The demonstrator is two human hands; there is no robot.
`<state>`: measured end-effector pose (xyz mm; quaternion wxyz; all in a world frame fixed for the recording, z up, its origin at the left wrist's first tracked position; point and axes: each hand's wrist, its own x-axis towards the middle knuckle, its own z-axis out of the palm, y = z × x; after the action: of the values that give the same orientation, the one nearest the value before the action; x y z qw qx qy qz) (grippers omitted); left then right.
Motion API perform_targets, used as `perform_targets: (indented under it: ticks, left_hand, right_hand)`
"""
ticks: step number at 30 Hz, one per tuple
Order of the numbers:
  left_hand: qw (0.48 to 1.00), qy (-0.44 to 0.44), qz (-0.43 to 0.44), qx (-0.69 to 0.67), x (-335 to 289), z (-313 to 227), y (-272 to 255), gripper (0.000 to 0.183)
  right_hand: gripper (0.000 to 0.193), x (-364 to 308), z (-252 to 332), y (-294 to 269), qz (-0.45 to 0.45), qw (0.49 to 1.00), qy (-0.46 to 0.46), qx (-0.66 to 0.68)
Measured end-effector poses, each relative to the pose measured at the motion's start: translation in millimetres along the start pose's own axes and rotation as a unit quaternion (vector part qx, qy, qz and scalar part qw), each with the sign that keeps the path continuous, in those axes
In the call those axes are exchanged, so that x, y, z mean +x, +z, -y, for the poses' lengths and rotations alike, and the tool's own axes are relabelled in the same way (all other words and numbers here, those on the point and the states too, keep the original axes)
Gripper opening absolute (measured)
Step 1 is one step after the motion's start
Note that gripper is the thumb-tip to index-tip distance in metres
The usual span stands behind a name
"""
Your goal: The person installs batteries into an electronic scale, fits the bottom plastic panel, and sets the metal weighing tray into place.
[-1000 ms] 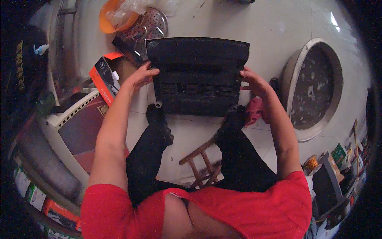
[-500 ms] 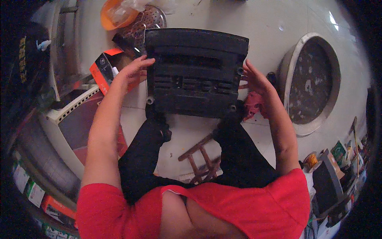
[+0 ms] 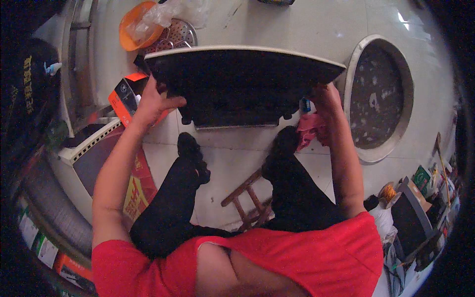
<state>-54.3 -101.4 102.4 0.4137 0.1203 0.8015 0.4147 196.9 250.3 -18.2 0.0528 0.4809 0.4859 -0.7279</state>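
Observation:
A black flat appliance point(image 3: 237, 89) with a pale rim along its far edge hangs tilted in front of me, above the floor. Small feet stick out at its near side; its dark face shows little detail and I cannot make out its exact kind. My left hand point(image 3: 154, 104) grips its left side, the thumb lying toward the near face and the fingers partly hidden behind the edge. At the right side, my right hand point(image 3: 326, 98) is closed on the edge, most fingers hidden. Beyond the right hand's wrist lies a pink cloth point(image 3: 311, 129).
A large round metal basin point(image 3: 354, 99) of dark liquid stands at right. An orange bowl point(image 3: 129, 34) with clear plastic and a perforated steel tray point(image 3: 182, 33) lie far left. An orange-black box point(image 3: 123, 96) sits left; a small wooden stool point(image 3: 242, 193) is between my legs.
The appliance has tilted: its vented underside, facing me before, is now foreshortened and dark, and the pale rim shows. My hands have closed on its sides.

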Motion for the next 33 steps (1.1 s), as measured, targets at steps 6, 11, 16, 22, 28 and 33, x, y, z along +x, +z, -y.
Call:
perform_targets:
  ticks: [6,11,16,22,28,33]
  left_hand:
    - [0.925,0.249,-0.026,0.285,-16.3,25.5,7.0,0.086]
    - [0.975,0.207,-0.069,0.051,-8.4,64.3,25.3,0.074]
    - [0.879,0.426,-0.115,0.182,1.0,48.5,30.0,0.075]
    - [0.871,0.423,-0.104,0.226,-11.3,73.2,24.4,0.074]
    - [0.871,0.387,-0.130,0.273,-13.6,76.1,27.2,0.070]
    - [0.950,0.266,-0.098,0.131,-9.3,95.0,27.1,0.062]
  right_hand:
    - [0.051,-31.8,25.9,16.8,0.053,0.974,-0.087,0.203]
    - [0.063,-27.2,25.2,12.2,0.095,0.952,-0.056,0.286]
    - [0.065,-46.4,30.2,26.0,0.046,0.947,-0.074,0.309]
    - [0.063,-66.7,-4.8,23.3,0.068,0.951,-0.078,0.290]
    - [0.051,-77.6,-20.5,37.1,-0.020,0.957,-0.056,0.284]
    - [0.051,-79.7,-20.8,29.3,0.051,0.945,0.120,0.300]
